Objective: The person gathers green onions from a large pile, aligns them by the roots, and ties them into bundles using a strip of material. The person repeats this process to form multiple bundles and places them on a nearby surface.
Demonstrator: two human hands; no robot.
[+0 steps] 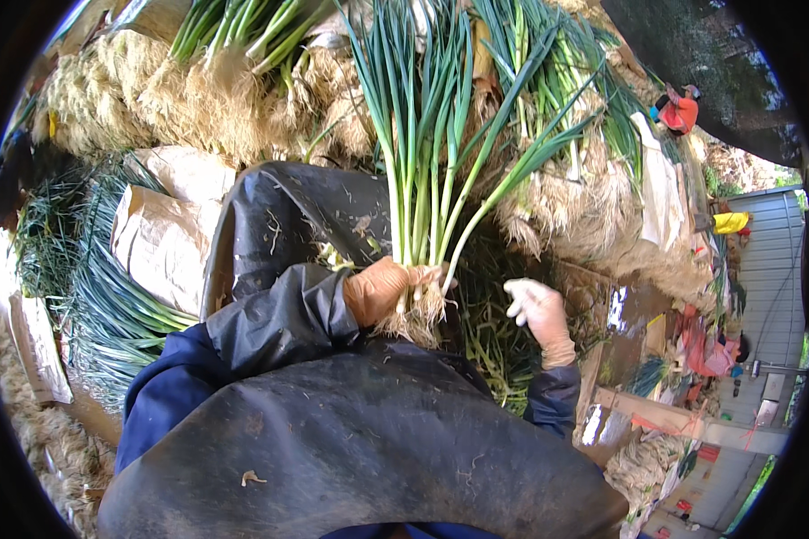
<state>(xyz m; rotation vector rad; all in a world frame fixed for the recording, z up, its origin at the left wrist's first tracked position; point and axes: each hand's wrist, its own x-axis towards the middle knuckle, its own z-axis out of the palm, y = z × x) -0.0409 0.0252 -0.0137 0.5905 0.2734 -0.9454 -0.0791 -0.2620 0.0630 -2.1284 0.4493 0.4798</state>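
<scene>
My left hand (373, 289), in a tan glove, is closed round a bunch of green onions (420, 202) just above their roots. Their white stems and dark green leaves fan upward and away from me, and one stalk leans out to the right. Pale stringy roots (415, 323) hang below the fist, over my dark apron (360, 440). To the right of the bunch, apart from it, is my right hand (541, 316), gloved with whitish fingertips. Its fingers are loosely bent and spaced, pointing left, with nothing seen in them.
Piles of green onions with shaggy roots (566, 198) lie ahead. More leaves (117, 296) and brown paper (166, 234) sit at left. Loose green scraps (503, 359) lie beneath my right hand. People, one in red (679, 112), are farther off at right.
</scene>
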